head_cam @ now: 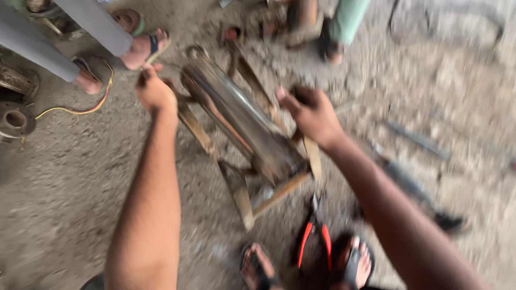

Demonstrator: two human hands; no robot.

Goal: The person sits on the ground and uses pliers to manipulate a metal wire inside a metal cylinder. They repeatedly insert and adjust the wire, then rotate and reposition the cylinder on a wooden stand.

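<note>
Two hands were on the job: left hand (155,91) closed on the rusty angle-iron stand (242,185), right hand (313,114) gripping its far rail beside the steel cylinder (242,121) cradled on top. Cylinder looked heavy, rigid, smooth and likely slick, so the frame rails were the better hold. Gritty dirt floor (64,193), red-handled pliers (316,236) by the feet, another person's sandalled feet (142,48) close.

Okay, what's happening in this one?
A person bends over a metal cylinder lying on a low metal stand on a dirt floor. The left hand grips the stand's far side; the right hand is at the cylinder's near side, its grip blurred. Red-handled pliers lie between their sandalled feet. Other people's feet stand nearby.
</note>
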